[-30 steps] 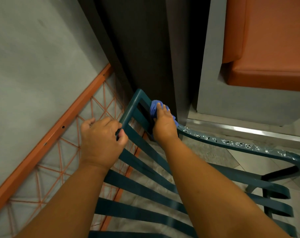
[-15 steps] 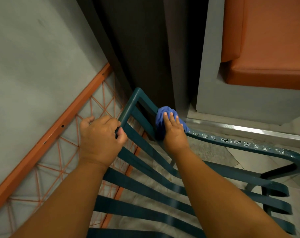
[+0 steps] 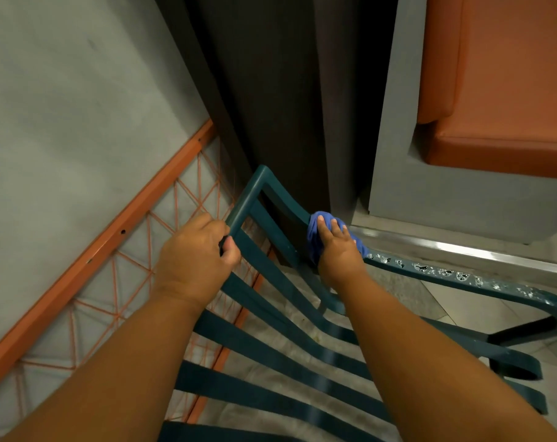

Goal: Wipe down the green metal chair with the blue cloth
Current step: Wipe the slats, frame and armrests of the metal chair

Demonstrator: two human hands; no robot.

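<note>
The green chair (image 3: pixel 270 339) filled the lower middle of the view, its flat slats running across with floor showing in the gaps between them. The left hand (image 3: pixel 194 260) was wrapped around the left upright of the chair frame, fingers curled shut on the bar just below the top corner. The right hand (image 3: pixel 337 250) was pressed down on the blue cloth (image 3: pixel 315 234), which was bunched over the top rail where it bends toward the armrest; the fingers lay spread across the cloth, holding it against the metal. The two hands were apart, with a short stretch of clean rail and the frame's corner between them.

To the right of the cloth, the armrest (image 3: pixel 462 275) ran on toward the right edge, speckled with pale spots or droplets along its upper face before curving down at its far end. That stretch lay open, with only floor tile (image 3: pixel 462 307) beneath it.

The room was tight elsewhere. An orange wire frame (image 3: pixel 105 250) stood just beside the chair's left side, close to the left hand's knuckles. A dark panel (image 3: pixel 286 106) rose directly behind the top rail, and a grey bench base (image 3: pixel 446 193) with an orange cushion (image 3: pixel 509 90) sat beyond a metal floor strip (image 3: pixel 462 250) to the right.
</note>
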